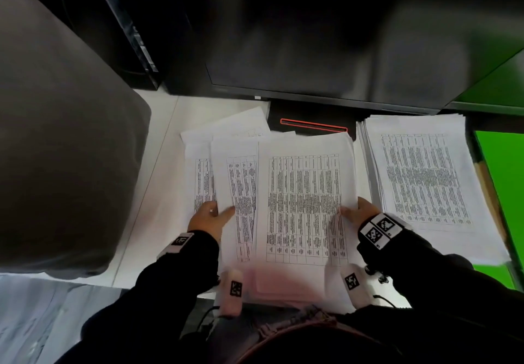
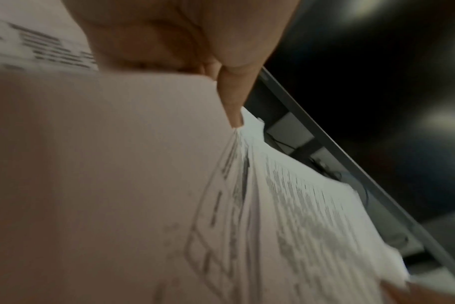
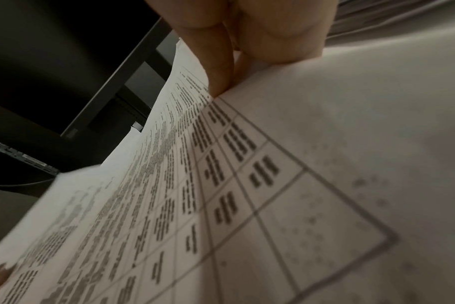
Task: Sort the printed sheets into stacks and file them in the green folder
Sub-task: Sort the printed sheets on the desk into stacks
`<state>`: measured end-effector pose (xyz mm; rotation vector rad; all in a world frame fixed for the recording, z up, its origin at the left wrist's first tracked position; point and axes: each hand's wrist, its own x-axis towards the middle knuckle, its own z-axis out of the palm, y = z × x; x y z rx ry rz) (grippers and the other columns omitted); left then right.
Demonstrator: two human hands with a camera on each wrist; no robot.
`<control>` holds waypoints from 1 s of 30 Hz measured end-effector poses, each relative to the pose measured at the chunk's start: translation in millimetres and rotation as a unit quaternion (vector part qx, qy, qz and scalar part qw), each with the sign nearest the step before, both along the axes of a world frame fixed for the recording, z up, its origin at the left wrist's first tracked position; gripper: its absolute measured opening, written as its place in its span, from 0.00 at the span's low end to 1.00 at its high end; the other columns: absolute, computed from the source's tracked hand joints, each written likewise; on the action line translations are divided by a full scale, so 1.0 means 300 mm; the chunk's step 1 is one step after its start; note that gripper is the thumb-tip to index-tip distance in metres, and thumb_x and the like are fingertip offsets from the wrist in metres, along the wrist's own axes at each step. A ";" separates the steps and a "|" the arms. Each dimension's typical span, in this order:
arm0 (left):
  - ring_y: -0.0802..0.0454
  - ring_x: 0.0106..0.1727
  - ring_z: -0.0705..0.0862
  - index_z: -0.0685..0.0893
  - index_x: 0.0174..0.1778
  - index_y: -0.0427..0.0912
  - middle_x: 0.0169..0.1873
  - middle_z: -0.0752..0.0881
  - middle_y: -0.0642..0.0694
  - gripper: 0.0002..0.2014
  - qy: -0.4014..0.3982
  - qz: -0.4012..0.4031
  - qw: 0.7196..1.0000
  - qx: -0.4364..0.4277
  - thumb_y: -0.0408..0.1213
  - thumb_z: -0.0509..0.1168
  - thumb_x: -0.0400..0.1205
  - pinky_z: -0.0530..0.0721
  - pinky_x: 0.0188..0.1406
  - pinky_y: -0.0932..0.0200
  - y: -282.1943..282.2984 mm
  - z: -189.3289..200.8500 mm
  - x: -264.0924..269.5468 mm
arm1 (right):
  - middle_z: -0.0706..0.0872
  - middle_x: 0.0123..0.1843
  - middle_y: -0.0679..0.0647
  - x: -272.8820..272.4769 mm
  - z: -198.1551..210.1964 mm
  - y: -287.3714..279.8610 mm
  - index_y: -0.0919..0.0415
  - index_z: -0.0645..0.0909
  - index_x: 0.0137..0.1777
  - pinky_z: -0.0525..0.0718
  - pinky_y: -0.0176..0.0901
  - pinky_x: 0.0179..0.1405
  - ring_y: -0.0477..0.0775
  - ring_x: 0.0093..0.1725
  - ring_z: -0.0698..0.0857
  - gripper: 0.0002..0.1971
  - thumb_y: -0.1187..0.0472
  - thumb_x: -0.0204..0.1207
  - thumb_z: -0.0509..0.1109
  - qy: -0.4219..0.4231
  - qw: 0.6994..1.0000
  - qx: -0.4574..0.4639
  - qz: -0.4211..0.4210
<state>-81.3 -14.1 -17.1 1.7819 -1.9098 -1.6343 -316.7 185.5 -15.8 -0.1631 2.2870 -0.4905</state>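
Note:
Both hands hold printed sheets above the white desk in the head view. My left hand [image 1: 211, 216] pinches the left edge of a fanned batch of printed sheets [image 1: 235, 193], thumb on top. My right hand [image 1: 358, 210] pinches the right edge of the top printed sheet [image 1: 304, 202], which carries a dense table. In the left wrist view a finger [image 2: 231, 98] presses into the splayed sheet edges [image 2: 286, 205]. In the right wrist view fingers [image 3: 221, 67] grip a curled sheet [image 3: 195, 164]. A tidy sorted stack [image 1: 422, 176] lies at the right. The green folder [image 1: 504, 182] lies at the far right edge.
A dark monitor [image 1: 312, 51] stands behind the sheets, its base with a red outline [image 1: 313, 125] just beyond them. A grey chair back [image 1: 56, 136] fills the left side. More loose sheets [image 1: 226, 128] lie at the back left of the white desk [image 1: 158, 165].

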 end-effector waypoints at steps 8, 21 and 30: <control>0.35 0.71 0.69 0.71 0.73 0.38 0.72 0.69 0.35 0.28 -0.240 -0.082 0.958 -0.134 0.50 0.61 0.81 0.68 0.70 0.48 -0.078 0.004 0.044 | 0.84 0.54 0.59 -0.007 -0.010 0.008 0.64 0.74 0.64 0.77 0.45 0.52 0.57 0.47 0.78 0.19 0.52 0.79 0.63 0.015 1.000 0.019 0.017; 0.52 0.36 0.78 0.72 0.66 0.50 0.50 0.82 0.40 0.22 -0.080 0.077 0.981 -0.160 0.28 0.66 0.77 0.72 0.36 0.64 -0.098 0.019 0.131 | 0.84 0.56 0.60 0.000 -0.003 0.006 0.64 0.74 0.62 0.79 0.51 0.58 0.59 0.50 0.81 0.18 0.52 0.79 0.63 0.015 0.999 0.020 0.026; 0.44 0.43 0.79 0.80 0.48 0.40 0.44 0.82 0.39 0.05 -0.070 0.063 0.975 -0.201 0.36 0.62 0.81 0.72 0.45 0.56 -0.161 0.077 0.206 | 0.84 0.51 0.56 -0.004 0.013 0.015 0.61 0.74 0.63 0.80 0.53 0.58 0.60 0.51 0.83 0.19 0.49 0.78 0.63 0.007 0.999 0.024 0.026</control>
